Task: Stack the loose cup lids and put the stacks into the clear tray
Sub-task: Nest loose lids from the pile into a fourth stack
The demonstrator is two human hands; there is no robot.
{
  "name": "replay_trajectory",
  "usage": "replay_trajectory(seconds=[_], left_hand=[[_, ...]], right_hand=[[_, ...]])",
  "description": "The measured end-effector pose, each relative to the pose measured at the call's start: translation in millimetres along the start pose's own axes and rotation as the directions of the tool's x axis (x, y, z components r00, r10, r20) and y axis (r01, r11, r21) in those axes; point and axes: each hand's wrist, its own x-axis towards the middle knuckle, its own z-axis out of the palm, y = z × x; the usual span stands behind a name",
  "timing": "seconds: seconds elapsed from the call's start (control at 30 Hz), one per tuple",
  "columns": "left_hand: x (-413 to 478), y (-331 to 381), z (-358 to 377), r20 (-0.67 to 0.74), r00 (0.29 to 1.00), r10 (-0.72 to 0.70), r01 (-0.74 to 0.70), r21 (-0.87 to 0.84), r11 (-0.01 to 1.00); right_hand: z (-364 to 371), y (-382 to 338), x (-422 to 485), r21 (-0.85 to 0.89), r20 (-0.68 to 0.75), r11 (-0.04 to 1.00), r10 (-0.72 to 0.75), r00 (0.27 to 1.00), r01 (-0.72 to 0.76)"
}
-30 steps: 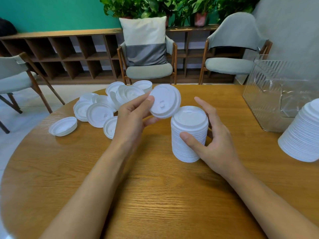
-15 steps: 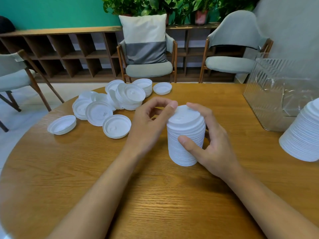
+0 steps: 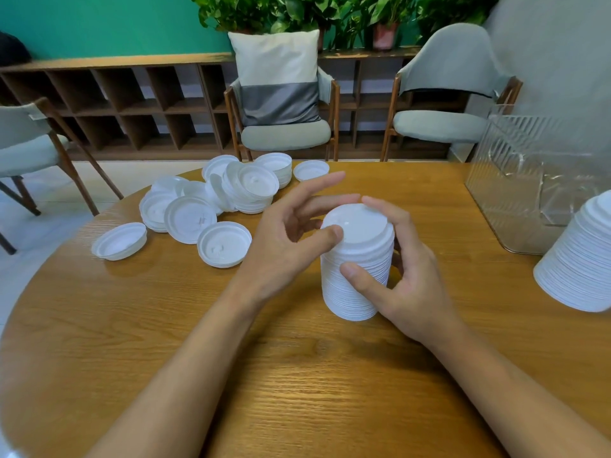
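A tall stack of white cup lids (image 3: 358, 249) stands upright on the round wooden table (image 3: 297, 375), in the middle. My right hand (image 3: 413, 285) grips the stack, thumb on its front side and fingers round the back and top rim. My left hand (image 3: 284, 246) is beside the stack's top; its thumb touches the top lid's rim and its fingers are spread and nearly straight. Loose lids (image 3: 224, 244) and short piles (image 3: 254, 190) lie at the back left. The clear tray (image 3: 515, 180) sits at the right rear.
A second, larger stack of lids (image 3: 582, 262) leans at the right edge in front of the tray. A single upturned lid (image 3: 119, 241) lies far left near the table rim. Chairs (image 3: 284, 133) and a low shelf stand beyond the table.
My left hand brought one lid over and set it on top of the stack, and its fingers have since spread off it. My right hand has kept hold of the stack.
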Motion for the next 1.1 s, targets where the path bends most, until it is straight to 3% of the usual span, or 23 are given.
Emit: replay_trajectory(seconds=[0.2, 0.47, 0.67, 0.87, 1.1], left_hand=[[-0.6, -1.7, 11.4, -0.026, 1.000, -0.005, 0.009, 0.152, 0.988], [-0.1, -0.2, 2.9, 0.089, 0.996, -0.025, 0.021, 0.036, 0.999], [1.1, -2.4, 9.1, -0.031, 0.999, -0.026, 0.029, 0.091, 0.995], [-0.1, 1.1, 4.0, 0.040, 0.999, -0.031, 0.029, 0.056, 0.998], [-1.4, 3.7, 11.6, 0.010, 0.997, -0.071, 0.070, 0.070, 0.995]], right_hand=[[0.1, -0.5, 0.1, 0.011, -0.012, 1.000, -0.010, 1.000, 0.010], [1.0, 1.1, -0.4, 0.018, -0.011, 1.000, 0.011, 1.000, -0.011], [0.5, -3.0, 0.1, 0.044, -0.011, 0.999, 0.009, 1.000, -0.008], [-0.1, -3.6, 1.0, 0.069, 0.002, 0.998, -0.012, 1.000, 0.011], [-2.8, -6.0, -0.2, 0.095, 0.012, 0.995, -0.009, 1.000, 0.008]])
